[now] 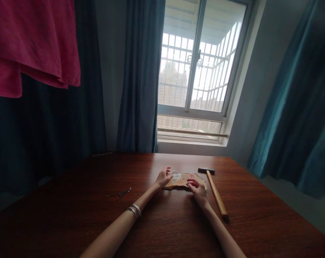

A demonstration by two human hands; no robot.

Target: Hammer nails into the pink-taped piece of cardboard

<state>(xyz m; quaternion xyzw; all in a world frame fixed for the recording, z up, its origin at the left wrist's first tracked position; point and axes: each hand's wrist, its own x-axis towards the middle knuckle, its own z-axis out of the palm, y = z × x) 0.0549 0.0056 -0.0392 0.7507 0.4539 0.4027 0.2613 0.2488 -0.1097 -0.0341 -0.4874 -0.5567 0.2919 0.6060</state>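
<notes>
A small board (pixel 182 182) with a speckled tan pattern and a ragged near edge lies on the table. Several thin nails (pixel 174 174) stand upright near its left end. My left hand (pixel 162 177) is at the board's left edge, its thumb and fingers apart, close to those nails. Over the board's right part, my right hand (pixel 197 189) has its thumb and fingertips pinched together; whatever may be between them is too small to make out. Just right of it lies a hammer (pixel 217 195) with a wooden handle and a dark head.
Several loose nails (pixel 124 193) lie on the brown wooden table (pixel 162 225), left of my left forearm. A window (pixel 191 71) is behind the table, with blue curtains (pixel 141 71) beside it. A pink cloth (pixel 36 43) hangs at upper left.
</notes>
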